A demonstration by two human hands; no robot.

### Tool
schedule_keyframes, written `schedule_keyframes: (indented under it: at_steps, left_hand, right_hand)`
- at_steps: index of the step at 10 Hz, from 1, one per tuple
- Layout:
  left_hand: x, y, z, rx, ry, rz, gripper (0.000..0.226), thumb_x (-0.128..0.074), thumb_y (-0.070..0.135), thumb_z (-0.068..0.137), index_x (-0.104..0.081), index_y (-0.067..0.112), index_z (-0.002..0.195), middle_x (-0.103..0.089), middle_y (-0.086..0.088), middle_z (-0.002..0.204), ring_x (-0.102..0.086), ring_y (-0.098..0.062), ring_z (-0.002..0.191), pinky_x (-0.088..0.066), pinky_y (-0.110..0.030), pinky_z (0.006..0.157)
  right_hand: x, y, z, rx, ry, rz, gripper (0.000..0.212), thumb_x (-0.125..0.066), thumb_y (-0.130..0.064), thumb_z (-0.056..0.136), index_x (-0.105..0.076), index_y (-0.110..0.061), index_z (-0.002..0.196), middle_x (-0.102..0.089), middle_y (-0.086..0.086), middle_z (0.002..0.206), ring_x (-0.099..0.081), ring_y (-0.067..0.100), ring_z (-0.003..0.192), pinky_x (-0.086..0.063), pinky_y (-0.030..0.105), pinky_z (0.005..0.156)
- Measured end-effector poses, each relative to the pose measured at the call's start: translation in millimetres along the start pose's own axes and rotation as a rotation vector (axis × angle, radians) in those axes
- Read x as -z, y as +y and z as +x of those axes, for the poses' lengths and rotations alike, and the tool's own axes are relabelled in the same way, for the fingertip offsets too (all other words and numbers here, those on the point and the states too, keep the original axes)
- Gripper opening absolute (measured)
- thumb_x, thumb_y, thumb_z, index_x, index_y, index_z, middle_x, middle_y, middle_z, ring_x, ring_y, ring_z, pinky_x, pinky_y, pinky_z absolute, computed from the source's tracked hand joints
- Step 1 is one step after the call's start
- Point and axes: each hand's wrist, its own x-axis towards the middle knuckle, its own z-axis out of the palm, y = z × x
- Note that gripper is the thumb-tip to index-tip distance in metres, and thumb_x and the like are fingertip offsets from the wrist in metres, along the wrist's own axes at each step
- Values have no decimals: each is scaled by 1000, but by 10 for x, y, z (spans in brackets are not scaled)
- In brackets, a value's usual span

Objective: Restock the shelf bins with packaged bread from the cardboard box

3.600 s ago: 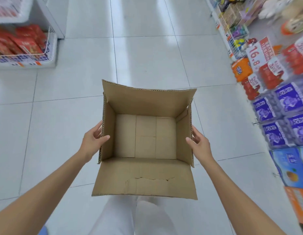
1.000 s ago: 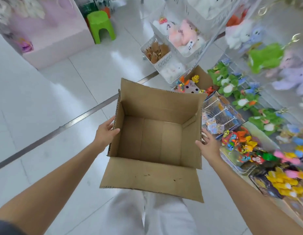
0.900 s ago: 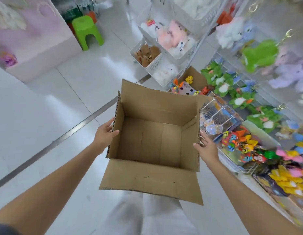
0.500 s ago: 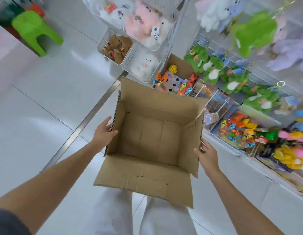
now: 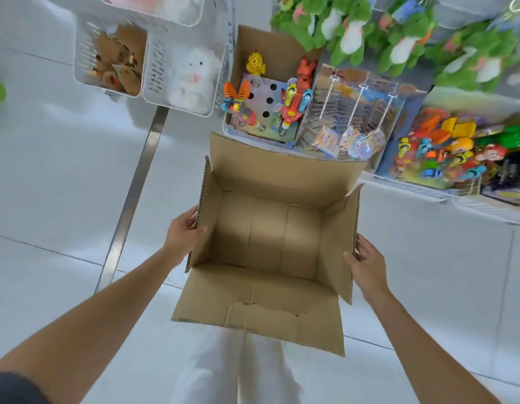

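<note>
An empty brown cardboard box (image 5: 270,237) hangs in front of me with its flaps open; only its bare bottom shows inside, and no packaged bread is in view. My left hand (image 5: 183,231) grips the box's left wall, thumb hooked over the top edge. My right hand (image 5: 366,266) holds the right side flap, thumb on its near face and fingers behind it. The box's far flap reaches to the front edge of a white toy shelf (image 5: 427,196).
White slotted bins hold brown plush toys (image 5: 116,59) and a white plush (image 5: 191,77). A small open carton of plastic toys (image 5: 264,91) and packs of colourful figures (image 5: 445,147) sit on the shelf. Green plush toys (image 5: 355,27) hang above. A metal strip (image 5: 130,199) crosses the white tiled floor.
I have carried the box from an open aisle up to the toy shelf; the bins and toys now lie just beyond its far flap. Both hands keep the same hold.
</note>
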Motion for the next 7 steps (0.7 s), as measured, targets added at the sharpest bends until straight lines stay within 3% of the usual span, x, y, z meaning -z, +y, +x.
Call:
schedule_keyframes:
  at_steps: [1, 2, 3, 5, 6, 7]
  left_hand:
    - [-142, -178, 399, -55, -42, 22, 64, -55, -9, 80, -61, 28, 131, -72, 3, 115, -67, -13, 96, -50, -45, 101]
    - [-310, -326, 646, -88, -51, 8, 66, -53, -13, 81, -62, 31, 130, -73, 4, 113, -66, -12, 95, -49, -46, 102]
    - [-447, -370, 715, -158, -87, 21, 65, -56, -1, 77, -64, 51, 115, -72, 12, 114, -66, -12, 106, -49, -43, 102]
    - [-487, -338, 617, -169, -70, 33, 58, -65, 7, 78, -63, 56, 110, -70, 19, 116, -63, -5, 114, -48, -38, 103]
    - [-508, -210, 427, -100, 68, 118, 39, -68, 19, 78, -64, 51, 101, -69, 23, 101, -64, 0, 98, -53, -36, 95]
    - [-509, -49, 108, -111, 235, 198, 40, -65, 18, 86, -57, 31, 123, -59, 20, 105, -57, -4, 97, -49, -30, 87]
  right_hand:
    - [-144, 329, 281, 15, 27, 25, 56, -59, 3, 87, -61, -50, 104, -67, -22, 114, -64, 6, 111, -48, 42, 104]
    - [-264, 625, 493, 44, 45, 51, 49, -58, 2, 86, -63, -31, 123, -67, -13, 122, -64, 7, 112, -47, 41, 105]
    - [-380, 749, 563, 51, 44, 46, 51, -60, -2, 86, -59, -26, 131, -65, -17, 125, -61, 2, 114, -47, 32, 104]
    - [-451, 768, 543, 45, 70, -7, 48, -62, -11, 86, -58, -29, 131, -62, -18, 127, -58, 5, 117, -48, 32, 103]
    - [-445, 615, 390, -8, 102, -70, 46, -62, -15, 88, -56, -29, 131, -60, -15, 128, -57, 9, 116, -48, 34, 102]
    - [-442, 410, 112, 6, 115, -208, 51, -61, -16, 90, -49, -22, 140, -52, -4, 139, -52, 15, 124, -43, 37, 107]
